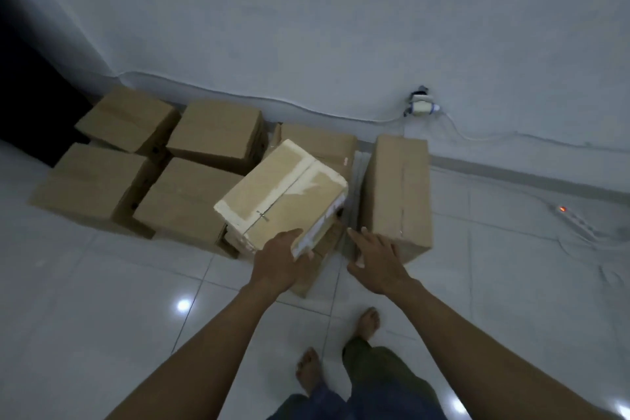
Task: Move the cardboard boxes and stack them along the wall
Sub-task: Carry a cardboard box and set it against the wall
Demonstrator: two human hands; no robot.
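Eight cardboard boxes (218, 133) by wall (306, 27); left hand (276, 262) grips taped box (279, 187); right hand (378, 262) fingers (358, 238) spread.

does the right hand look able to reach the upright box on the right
Probably yes: the right hand is open at the near edge of the upright box, nothing between them. The left hand grips the taped box alongside.

- Showed a tape-scarred box (283, 194) tilted askew above a lower box (318, 143).
- Found four plain brown boxes (191, 201) clustered left, near the wall.
- Caught a tall box (397, 194) standing on end, right.
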